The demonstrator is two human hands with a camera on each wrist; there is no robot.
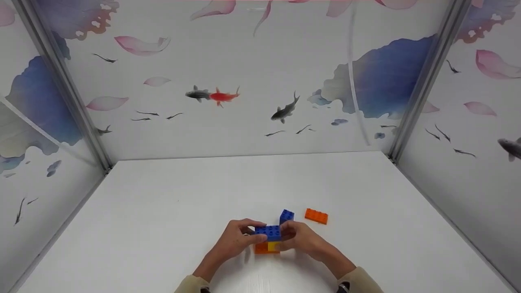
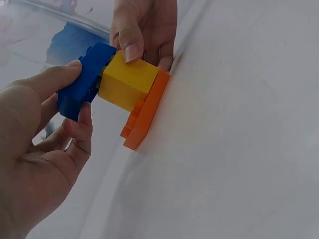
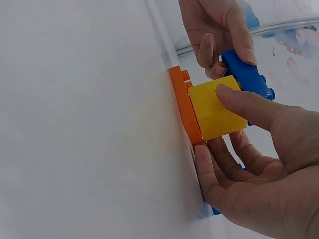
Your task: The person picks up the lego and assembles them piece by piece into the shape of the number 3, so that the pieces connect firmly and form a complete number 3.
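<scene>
My left hand [image 1: 237,241] pinches a flat blue toy brick [image 1: 268,232] between thumb and fingers. In the left wrist view this blue brick is slightly tilted on top of a tall yellow brick [image 2: 127,82], with a narrow gap showing between them. The yellow brick sits on one half of a flat orange brick [image 2: 147,117], whose other studs are bare. My right hand [image 1: 303,240] grips the yellow brick, thumb [image 3: 239,99] on its near face and fingers behind it. The orange brick rests on the white table.
Just beyond my right hand stands another blue brick [image 1: 287,216], its lower part hidden by the fingers. To its right a second orange brick [image 1: 316,216] lies on the white table [image 1: 163,211]. Printed panels [image 1: 252,61] enclose the table at the back and both sides.
</scene>
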